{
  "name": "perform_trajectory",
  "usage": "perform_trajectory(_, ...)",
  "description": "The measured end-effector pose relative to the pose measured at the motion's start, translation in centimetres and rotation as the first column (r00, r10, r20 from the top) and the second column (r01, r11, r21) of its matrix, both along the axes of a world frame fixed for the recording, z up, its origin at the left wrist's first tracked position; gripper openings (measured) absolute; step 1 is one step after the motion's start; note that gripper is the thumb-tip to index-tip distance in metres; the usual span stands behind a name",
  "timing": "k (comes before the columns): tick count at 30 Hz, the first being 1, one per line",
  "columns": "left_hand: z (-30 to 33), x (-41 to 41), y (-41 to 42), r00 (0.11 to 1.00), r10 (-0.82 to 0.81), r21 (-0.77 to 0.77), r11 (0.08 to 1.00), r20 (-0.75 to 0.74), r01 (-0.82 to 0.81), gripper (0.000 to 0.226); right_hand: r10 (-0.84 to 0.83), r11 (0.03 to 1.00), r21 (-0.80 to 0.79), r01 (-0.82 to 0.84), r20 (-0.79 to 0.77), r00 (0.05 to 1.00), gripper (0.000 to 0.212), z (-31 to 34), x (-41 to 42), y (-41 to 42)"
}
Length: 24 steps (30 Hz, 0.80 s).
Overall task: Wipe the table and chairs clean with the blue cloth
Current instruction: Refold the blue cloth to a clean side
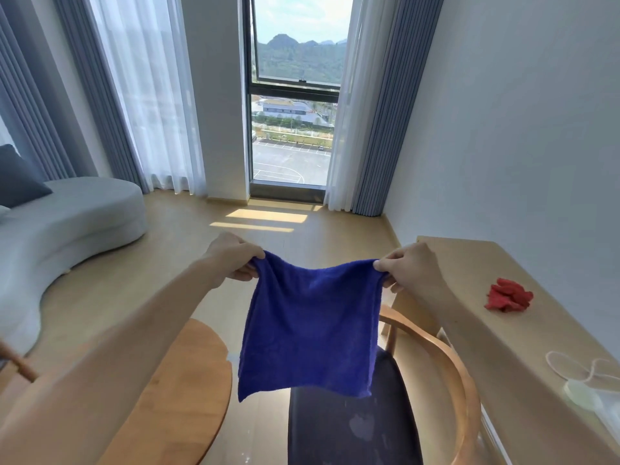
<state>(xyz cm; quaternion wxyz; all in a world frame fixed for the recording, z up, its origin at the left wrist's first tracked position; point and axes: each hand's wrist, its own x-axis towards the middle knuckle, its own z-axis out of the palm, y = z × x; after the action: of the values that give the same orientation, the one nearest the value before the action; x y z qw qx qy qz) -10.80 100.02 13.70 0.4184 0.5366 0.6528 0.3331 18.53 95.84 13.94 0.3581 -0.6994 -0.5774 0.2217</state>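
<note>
Both hands raised: left hand point(235, 256) and right hand point(407, 266) each pinch a top corner of the square blue terry cloth point(310, 325), hanging spread between them. Below: round wooden surface point(181, 380), dark-seated wooden chair point(352, 427).

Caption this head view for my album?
Both hands hold a blue cloth above a dark-seated wooden chair.

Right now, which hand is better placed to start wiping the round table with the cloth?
Probably the left. Both hands pinch the cloth's top corners, but the left hand hangs on the side of the table, while the right hand is above the chair.
</note>
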Motion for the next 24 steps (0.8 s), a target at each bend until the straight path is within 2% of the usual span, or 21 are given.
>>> perform_trajectory(7,-1.9,7.6,-2.4,0.98,-0.154,-0.047,0.986,0.125,0.161,0.014,0.24,0.97,0.027,-0.24,0.004,0.971,0.015,-2.2,-6.6,-0.3)
perform_trajectory(16,-2.1,8.3,-2.7,0.967,-0.205,-0.064,0.974,0.15,0.216,0.014,0.304,0.952,0.018,-0.305,0.055,0.951,0.016,-2.7,-6.1,-0.2)
perform_trajectory(20,-1.3,7.7,-2.6,0.943,-0.292,-0.091,0.947,0.159,0.308,0.016,0.4,0.917,-0.012,-0.399,0.041,0.916,0.024,-2.6,-5.6,-0.3)
perform_trajectory(22,-1.3,7.4,-2.6,0.913,-0.334,-0.059,0.932,0.236,0.356,0.02,0.404,0.912,0.019,-0.409,0.124,0.906,0.023,-2.8,-5.4,-0.3)
perform_trajectory(23,-1.4,7.2,-2.6,0.902,-0.36,-0.036,0.925,0.24,0.379,0.023,0.392,0.914,0.044,-0.404,0.173,0.904,0.018,-2.8,-5.1,-0.2)
perform_trajectory(24,-1.7,6.8,-2.6,0.901,-0.396,0.008,0.916,0.176,0.401,0.024,0.385,0.912,0.067,-0.404,0.2,0.901,0.013,-2.8,-4.7,-0.2)
